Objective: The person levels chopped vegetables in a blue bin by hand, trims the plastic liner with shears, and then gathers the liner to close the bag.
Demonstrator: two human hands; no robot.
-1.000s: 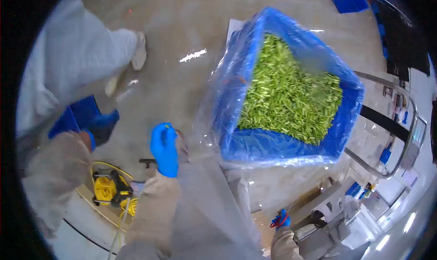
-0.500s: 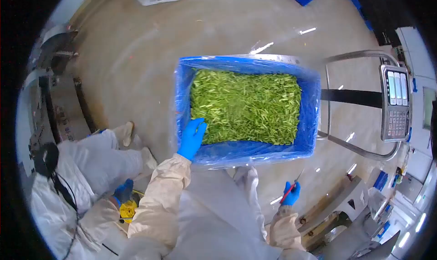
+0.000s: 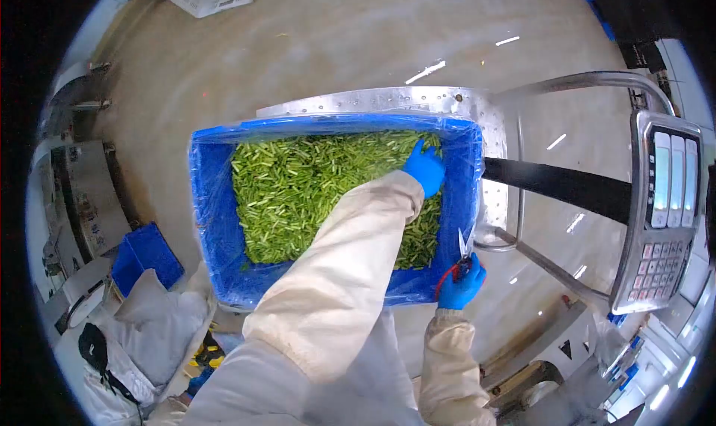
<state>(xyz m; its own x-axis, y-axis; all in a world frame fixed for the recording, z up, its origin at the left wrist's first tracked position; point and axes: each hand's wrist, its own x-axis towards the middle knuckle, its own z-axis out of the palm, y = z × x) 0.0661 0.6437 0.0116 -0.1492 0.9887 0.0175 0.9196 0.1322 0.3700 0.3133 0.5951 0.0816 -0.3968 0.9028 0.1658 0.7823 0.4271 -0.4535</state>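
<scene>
Across the plastic-lined blue crate [image 3: 214, 202], reached with the blue-gloved left hand [image 3: 425, 171] to the chopped green stems [image 3: 291, 180], towards the far right corner. Bent the fingers down at the surface of the heap; could not tell, behind the back of the glove, whether pinching stems or only resting on them. Held the beige sleeve [image 3: 335, 269] of that arm slantwise above the crate, hiding part of the heap and of the near rim.

Gripped red-handled scissors [image 3: 463, 245] in the blue-gloved right hand [image 3: 464, 286], closing the fingers round the handles, just beside the crate's near right corner. Pointed the blades upward along the crate's right side, slightly parted.

Saw the stems spread in a thick layer inside the crate, and beneath it the metal platform [image 3: 358, 100] of a scale, showing past the far rim and on the right. Traced a black post [image 3: 559, 190] rightward to the indicator panel [image 3: 656, 213] with its screens and keypad. Noticed a co-worker in white clothing [image 3: 160, 322] at lower left, near a blue bin [image 3: 147, 256].
</scene>
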